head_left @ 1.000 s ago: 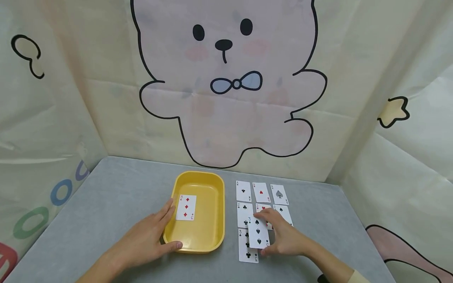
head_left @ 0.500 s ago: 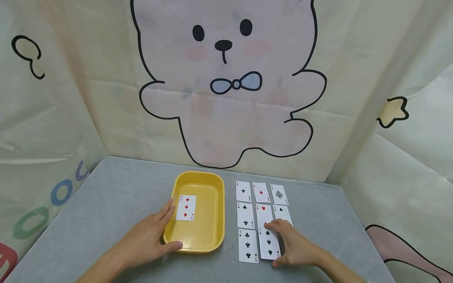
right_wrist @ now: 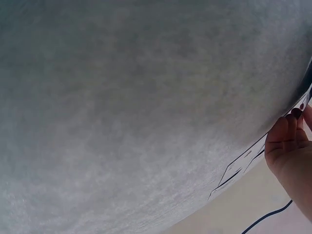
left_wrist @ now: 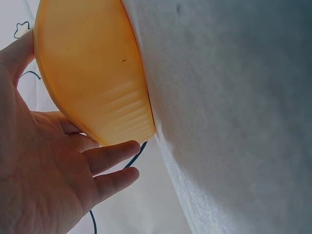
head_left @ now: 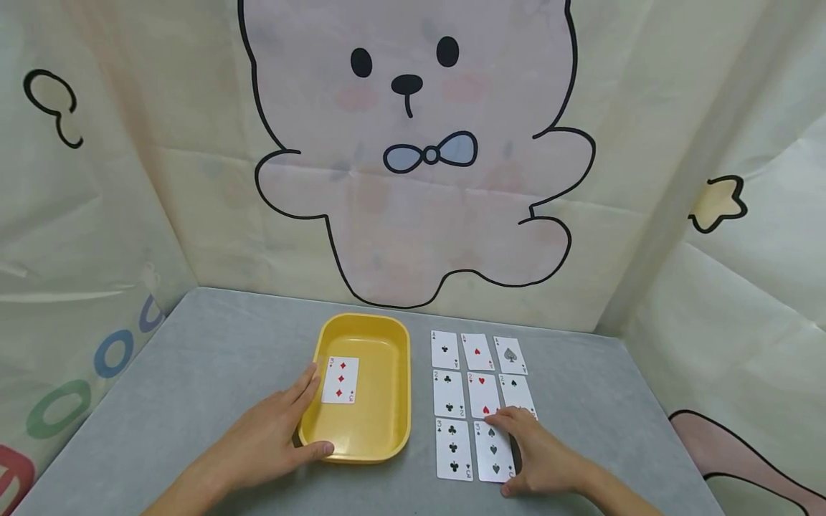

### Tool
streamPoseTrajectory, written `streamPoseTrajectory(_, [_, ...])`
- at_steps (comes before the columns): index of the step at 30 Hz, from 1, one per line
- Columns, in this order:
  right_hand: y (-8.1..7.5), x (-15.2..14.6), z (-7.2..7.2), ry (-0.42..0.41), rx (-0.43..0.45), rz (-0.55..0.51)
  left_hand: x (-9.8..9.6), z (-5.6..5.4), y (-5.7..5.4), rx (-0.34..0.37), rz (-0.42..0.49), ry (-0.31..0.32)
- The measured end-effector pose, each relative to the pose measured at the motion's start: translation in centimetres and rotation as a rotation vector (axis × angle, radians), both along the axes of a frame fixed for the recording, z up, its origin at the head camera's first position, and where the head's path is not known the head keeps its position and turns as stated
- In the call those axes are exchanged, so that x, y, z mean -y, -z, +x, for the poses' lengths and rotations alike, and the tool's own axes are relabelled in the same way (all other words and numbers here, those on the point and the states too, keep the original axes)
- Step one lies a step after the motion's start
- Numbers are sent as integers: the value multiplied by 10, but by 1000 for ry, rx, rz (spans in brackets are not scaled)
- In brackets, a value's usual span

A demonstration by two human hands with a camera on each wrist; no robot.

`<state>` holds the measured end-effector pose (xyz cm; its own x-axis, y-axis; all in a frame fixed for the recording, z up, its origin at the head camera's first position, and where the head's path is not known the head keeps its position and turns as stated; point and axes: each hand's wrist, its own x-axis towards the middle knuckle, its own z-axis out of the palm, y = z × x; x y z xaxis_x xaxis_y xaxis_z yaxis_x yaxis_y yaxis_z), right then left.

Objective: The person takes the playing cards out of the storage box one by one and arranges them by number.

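My left hand [head_left: 271, 433] rests on the yellow plastic tray [head_left: 399, 344], its thumb at the near rim and its straight fingers along the left rim. In the left wrist view the tray wall [left_wrist: 92, 63] stands beside the palm. A three of diamonds [head_left: 340, 380] lies face up inside. My right hand [head_left: 548, 455] pinches the three of spades [head_left: 489, 455], forefinger at its far edge and thumb at its near right corner. That card lies flat beside the three of clubs [head_left: 454, 449], below the two of hearts [head_left: 483, 390]. The right wrist view shows the fingers only at its edge.
Above lie the two of clubs [head_left: 448, 393] and two of spades [head_left: 515, 390], the latter partly hidden by the hand. The far row holds aces of clubs [head_left: 444, 350], hearts [head_left: 477, 352] and spades [head_left: 510, 355]. Printed cloth [head_left: 413, 236] rises behind the grey table [head_left: 213, 373].
My right hand has moved right and toward me with the three of spades, off the three of clubs and the two of hearts, down beside the three of clubs. The left hand has stayed put.
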<state>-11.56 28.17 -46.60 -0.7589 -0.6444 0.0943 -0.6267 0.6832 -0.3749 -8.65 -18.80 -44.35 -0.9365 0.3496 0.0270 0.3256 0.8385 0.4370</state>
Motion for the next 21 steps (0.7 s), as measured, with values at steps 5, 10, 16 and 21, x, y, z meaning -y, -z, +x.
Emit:
streamPoseTrajectory(5, [1,0,0,4,-1,-8,0,0,0,-18,1,1])
streamPoseTrajectory(10, [2,-1,0,-6,-17,-16,0,1,1,-28,1,0])
streamPoseTrajectory(16, [1,-3,-1,-21,-31,-16,0,2,0,-22,4,-3])
streamPoseTrajectory(21, [-11,-3,-5,29,11,-10,0,1,0,-35,8,0])
